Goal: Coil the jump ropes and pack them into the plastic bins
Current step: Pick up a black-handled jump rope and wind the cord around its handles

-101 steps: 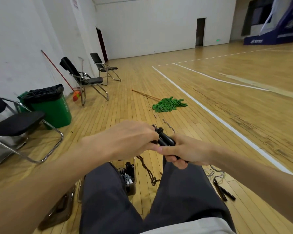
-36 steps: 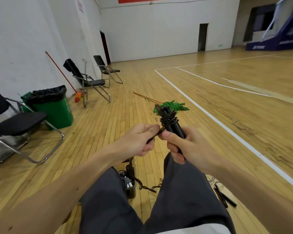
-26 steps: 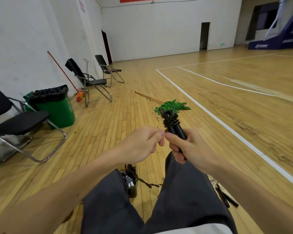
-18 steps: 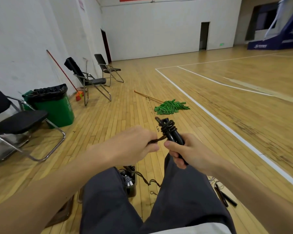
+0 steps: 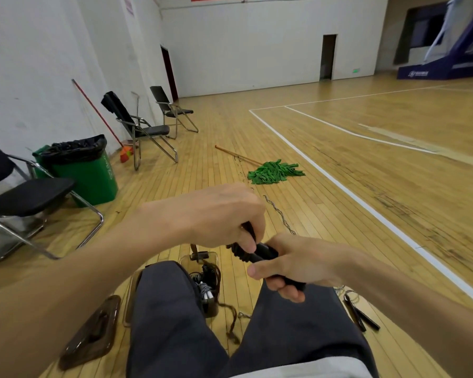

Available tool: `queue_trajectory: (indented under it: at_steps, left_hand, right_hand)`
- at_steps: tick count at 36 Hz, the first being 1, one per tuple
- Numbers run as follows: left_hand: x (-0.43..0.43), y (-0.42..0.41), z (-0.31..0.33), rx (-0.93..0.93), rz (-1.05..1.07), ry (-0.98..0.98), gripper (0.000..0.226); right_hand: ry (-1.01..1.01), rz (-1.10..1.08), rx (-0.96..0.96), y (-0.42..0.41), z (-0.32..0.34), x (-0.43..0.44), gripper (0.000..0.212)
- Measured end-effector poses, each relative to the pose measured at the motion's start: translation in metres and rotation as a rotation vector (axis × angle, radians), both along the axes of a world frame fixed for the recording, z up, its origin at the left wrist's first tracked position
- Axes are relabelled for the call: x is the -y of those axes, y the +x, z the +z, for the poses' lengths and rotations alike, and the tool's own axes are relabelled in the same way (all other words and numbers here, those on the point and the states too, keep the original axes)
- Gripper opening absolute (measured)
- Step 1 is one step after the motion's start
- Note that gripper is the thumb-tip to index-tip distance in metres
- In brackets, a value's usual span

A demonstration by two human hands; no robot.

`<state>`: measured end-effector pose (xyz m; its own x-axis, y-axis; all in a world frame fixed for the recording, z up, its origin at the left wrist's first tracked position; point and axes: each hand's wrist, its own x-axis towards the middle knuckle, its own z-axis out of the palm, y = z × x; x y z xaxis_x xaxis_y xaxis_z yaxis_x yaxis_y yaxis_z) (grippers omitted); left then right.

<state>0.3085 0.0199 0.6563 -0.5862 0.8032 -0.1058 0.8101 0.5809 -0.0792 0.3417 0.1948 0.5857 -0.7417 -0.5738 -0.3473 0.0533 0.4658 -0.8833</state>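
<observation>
A: What has been altered in the last half second?

B: The jump rope handles [image 5: 262, 253] have been lowered and tipped nearly flat above the lap, where before they were held upright. The left grip [image 5: 219, 214] has been brought over their wound end, and its fingers are curled round it. The right grip [image 5: 292, 266] is clamped round the lower half of the handles.

A: What is meant by that for the task?

B: Another turn is judged to be under way. Loose brown cord [image 5: 231, 323] is left trailing on the floor, so the coil is not finished and this rope is not yet packed. The clear plastic bin [image 5: 216, 271] is set between the legs, with ropes already laid inside.

A: And the surroundings?

B: A wooden gym floor [image 5: 339, 186] marked with white lines is seen, bounded by white walls [image 5: 257, 50]. A blue hoop base [image 5: 448, 66], folding chairs [image 5: 148, 130], a green rubbish bin [image 5: 88, 173], a green mop [image 5: 273, 171], a bin lid [image 5: 90, 328] and a second rope's black handles [image 5: 362, 316] are also seen.
</observation>
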Motion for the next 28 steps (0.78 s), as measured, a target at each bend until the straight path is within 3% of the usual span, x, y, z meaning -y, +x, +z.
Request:
queue_trajectory:
  at_steps: [12,20,28]
  left_hand:
    - [-0.007,-0.005,-0.001,0.468,-0.036,0.148,0.007]
    - [0.009,-0.006,-0.015,0.731,0.000,0.316,0.015]
    - [0.021,-0.009,-0.017,0.894,0.057,0.465,0.012]
  right_hand:
    - [0.095,0.176,0.030,0.015,0.009,-0.002,0.016]
    - [0.073,0.208,0.054,0.021,0.008,-0.002,0.021]
    - [0.006,0.144,-0.177,0.024,0.001,-0.001,0.038]
